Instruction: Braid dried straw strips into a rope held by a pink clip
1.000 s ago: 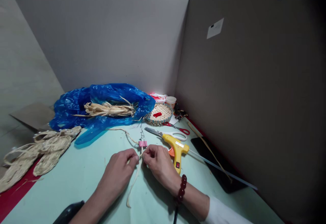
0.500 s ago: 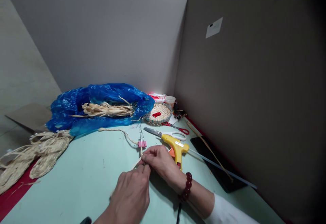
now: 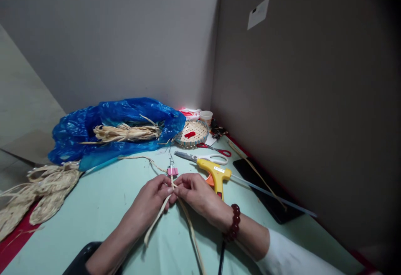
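Both hands meet just below a pink binder clip (image 3: pixel 172 171) that grips a thin braid. My left hand (image 3: pixel 153 198) pinches pale straw strands (image 3: pixel 157 218) at the braid's lower end, one strand trailing down to the left. Fingers closed, my right hand (image 3: pixel 197 195) holds the strands from the other side, with a longer strand (image 3: pixel 191 229) hanging toward the near edge. The finished twisted cord (image 3: pixel 142 157) curves away to the left behind the clip. A beaded bracelet (image 3: pixel 233 223) circles the right wrist.
A yellow glue gun (image 3: pixel 216 170), white-handled scissors (image 3: pixel 213 158) and red-handled scissors (image 3: pixel 219 151) lie beyond my right hand. Farther back are a woven basket (image 3: pixel 197 132) and a blue bag (image 3: pixel 125 108) with a straw bundle (image 3: pixel 131 133). Braided pieces (image 3: pixel 53 187) lie left; a black tablet-like object (image 3: pixel 269 195) right.
My left hand has moved up from below to the strands under the clip and turned. Two loose strand ends now hang in view. The view has shifted slightly.
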`<state>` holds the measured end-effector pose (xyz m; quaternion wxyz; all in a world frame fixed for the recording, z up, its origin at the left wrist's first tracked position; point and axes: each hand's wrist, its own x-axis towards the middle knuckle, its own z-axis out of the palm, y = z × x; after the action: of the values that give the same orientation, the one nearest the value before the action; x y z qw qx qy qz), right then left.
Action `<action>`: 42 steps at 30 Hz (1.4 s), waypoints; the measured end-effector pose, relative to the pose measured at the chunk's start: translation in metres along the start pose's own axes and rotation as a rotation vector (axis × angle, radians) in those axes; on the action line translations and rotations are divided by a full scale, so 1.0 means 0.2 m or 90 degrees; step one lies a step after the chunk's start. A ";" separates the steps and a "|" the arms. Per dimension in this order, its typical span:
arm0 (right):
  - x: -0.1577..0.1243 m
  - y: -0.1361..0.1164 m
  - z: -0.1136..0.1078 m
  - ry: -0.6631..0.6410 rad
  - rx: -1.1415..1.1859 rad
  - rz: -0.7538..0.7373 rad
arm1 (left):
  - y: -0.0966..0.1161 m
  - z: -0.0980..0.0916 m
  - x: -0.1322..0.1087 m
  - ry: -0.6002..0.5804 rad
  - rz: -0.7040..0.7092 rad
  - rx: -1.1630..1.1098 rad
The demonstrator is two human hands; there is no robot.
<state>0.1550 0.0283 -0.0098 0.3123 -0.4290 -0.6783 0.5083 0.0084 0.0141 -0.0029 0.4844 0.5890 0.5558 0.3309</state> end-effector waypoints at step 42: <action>-0.18 -0.13 0.06 0.010 -0.637 -0.269 | 0.00 0.06 -0.02 0.087 -0.132 -0.151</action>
<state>0.1542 -0.0119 0.0124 0.1702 -0.3836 -0.9065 0.0464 0.0188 0.0084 -0.0066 0.5428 0.4434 0.6026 0.3816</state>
